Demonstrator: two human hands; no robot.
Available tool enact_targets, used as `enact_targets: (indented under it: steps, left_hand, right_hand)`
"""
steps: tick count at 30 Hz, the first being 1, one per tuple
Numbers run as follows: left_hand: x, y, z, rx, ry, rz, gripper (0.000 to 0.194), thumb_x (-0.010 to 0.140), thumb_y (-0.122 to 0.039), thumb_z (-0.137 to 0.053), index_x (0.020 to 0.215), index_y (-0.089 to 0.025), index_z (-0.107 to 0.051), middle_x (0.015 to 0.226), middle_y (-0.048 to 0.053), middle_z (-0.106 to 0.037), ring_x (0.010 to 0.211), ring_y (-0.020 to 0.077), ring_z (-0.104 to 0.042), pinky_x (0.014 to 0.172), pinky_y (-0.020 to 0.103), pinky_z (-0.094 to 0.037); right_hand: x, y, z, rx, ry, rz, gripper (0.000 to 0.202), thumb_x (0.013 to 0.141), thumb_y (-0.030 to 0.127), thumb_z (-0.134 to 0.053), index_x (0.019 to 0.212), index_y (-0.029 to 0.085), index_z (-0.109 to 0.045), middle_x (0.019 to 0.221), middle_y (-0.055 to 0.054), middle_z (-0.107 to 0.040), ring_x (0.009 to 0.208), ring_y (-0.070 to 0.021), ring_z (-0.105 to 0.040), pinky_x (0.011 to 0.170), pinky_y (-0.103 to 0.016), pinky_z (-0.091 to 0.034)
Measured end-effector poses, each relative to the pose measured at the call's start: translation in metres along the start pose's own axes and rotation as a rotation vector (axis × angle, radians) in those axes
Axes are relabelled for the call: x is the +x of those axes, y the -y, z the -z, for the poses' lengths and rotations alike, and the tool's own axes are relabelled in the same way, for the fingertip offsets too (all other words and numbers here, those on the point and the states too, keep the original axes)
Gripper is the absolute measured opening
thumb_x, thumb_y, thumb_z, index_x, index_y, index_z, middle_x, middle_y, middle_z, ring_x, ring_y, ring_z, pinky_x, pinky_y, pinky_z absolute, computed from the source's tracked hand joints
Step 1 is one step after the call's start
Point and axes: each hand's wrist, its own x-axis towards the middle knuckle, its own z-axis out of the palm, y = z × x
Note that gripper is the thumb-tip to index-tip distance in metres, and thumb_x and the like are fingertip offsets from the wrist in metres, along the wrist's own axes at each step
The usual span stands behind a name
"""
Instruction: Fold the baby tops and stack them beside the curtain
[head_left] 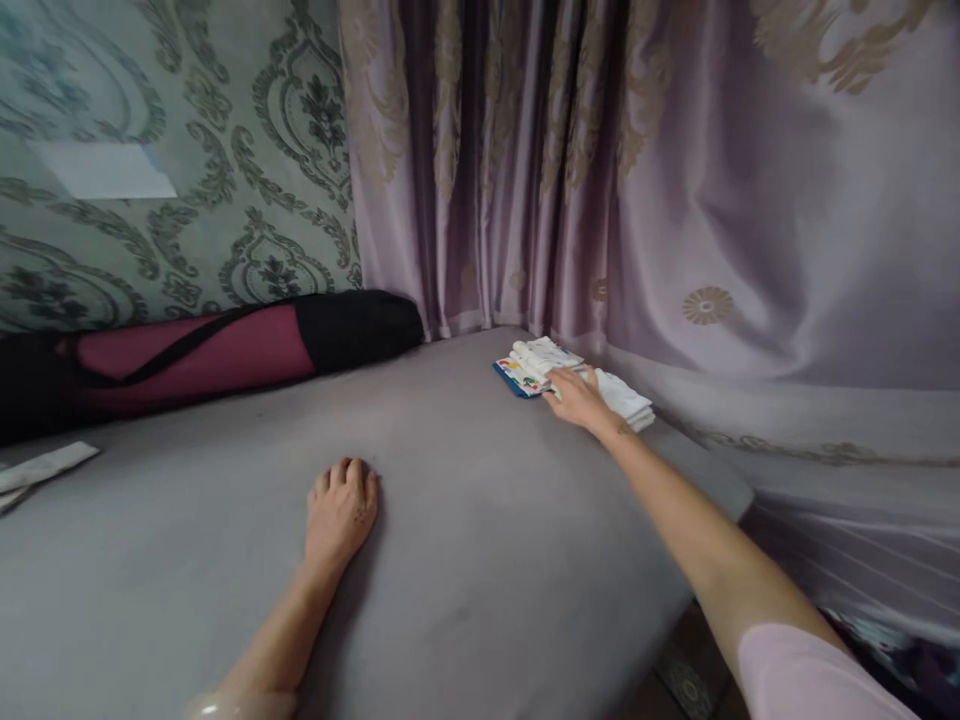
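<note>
My right hand (576, 396) reaches to the far corner of the grey bed (450, 520) and touches folded white cloths (624, 398), its fingers spread. Beside it, to the left, lies another folded white cloth with a colourful print (525, 370) and a blue edge. My left hand (341, 505) rests on the bed sheet nearer to me, its fingers loosely curled downward; whether they are pressed together underneath is hidden, and nothing shows in them.
A long black and maroon bag (202, 355) lies along the patterned wall. White strips (49, 466) lie at the left edge. Mauve curtains (495, 180) hang behind the bed and to the right. Dark floor (686, 670) shows at the lower right.
</note>
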Motion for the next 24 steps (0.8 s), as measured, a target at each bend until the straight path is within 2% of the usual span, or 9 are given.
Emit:
enact_targets:
  steps: [2,6,10,14,17,20,24]
  left_hand:
    - [0.000,0.000,0.000,-0.008,0.003,-0.003,0.043,0.098,-0.034,-0.028,0.120,-0.012,-0.057,0.128,0.015,-0.056,0.112,0.0304,-0.051,0.091,0.040,-0.041]
    - [0.001,-0.002,0.002,-0.054,0.006,0.012,0.040,0.097,-0.032,-0.030,0.118,-0.011,-0.057,0.127,0.016,-0.056,0.112,0.0305,-0.051,0.093,0.042,-0.040]
    - [0.004,-0.005,0.004,-0.169,-0.006,0.022,0.033,0.096,-0.028,-0.034,0.112,-0.012,-0.059,0.122,0.016,-0.058,0.112,0.0283,-0.051,0.098,0.041,-0.038]
    - [0.011,0.000,-0.002,-0.428,-0.084,0.187,0.028,0.087,-0.012,-0.040,0.109,-0.013,-0.059,0.111,0.014,-0.061,0.108,0.0237,-0.054,0.097,0.037,-0.041]
    - [0.017,0.011,-0.007,-0.677,-0.176,0.350,0.036,0.077,-0.002,-0.042,0.107,-0.013,-0.059,0.110,0.013,-0.063,0.109,0.0208,-0.055,0.099,0.035,-0.042]
    - [0.023,0.023,-0.011,-0.923,-0.256,0.559,0.036,0.079,-0.003,-0.040,0.107,-0.012,-0.059,0.113,0.013,-0.063,0.108,0.0187,-0.058,0.098,0.033,-0.045]
    - [0.029,0.034,-0.012,-1.138,-0.219,0.700,0.035,0.079,-0.004,-0.044,0.109,-0.007,-0.061,0.112,0.015,-0.065,0.104,0.0183,-0.061,0.095,0.031,-0.047]
  right_hand:
    - [-0.003,0.033,-0.011,0.067,-0.006,0.080,0.041,0.093,0.027,-0.048,0.131,0.016,-0.056,0.141,-0.013,-0.052,0.133,-0.0290,-0.042,0.116,-0.057,-0.011]
    - [-0.006,0.105,-0.034,0.218,0.109,0.205,0.040,0.093,0.024,-0.048,0.133,0.018,-0.054,0.143,-0.012,-0.051,0.134,-0.0235,-0.043,0.117,-0.054,-0.012]
    - [-0.003,0.178,-0.050,0.350,0.214,0.329,0.042,0.093,0.025,-0.047,0.135,0.021,-0.052,0.146,-0.011,-0.047,0.135,-0.0219,-0.041,0.116,-0.054,-0.016]
    - [0.005,0.239,-0.062,0.439,0.227,0.422,0.042,0.093,0.024,-0.044,0.135,0.020,-0.052,0.145,-0.011,-0.048,0.134,-0.0234,-0.043,0.113,-0.052,-0.024]
    - [0.013,0.275,-0.075,0.494,0.186,0.449,0.042,0.093,0.022,-0.040,0.132,0.017,-0.054,0.141,-0.013,-0.053,0.129,-0.0245,-0.049,0.109,-0.047,-0.033]
    - [0.018,0.301,-0.088,0.531,0.133,0.448,0.042,0.091,0.019,-0.037,0.129,0.016,-0.056,0.134,-0.014,-0.058,0.122,-0.0245,-0.055,0.104,-0.042,-0.039]
    - [0.018,0.315,-0.103,0.471,0.096,0.404,0.041,0.090,0.025,-0.038,0.124,0.013,-0.057,0.131,-0.015,-0.060,0.120,-0.0287,-0.055,0.102,-0.047,-0.039]
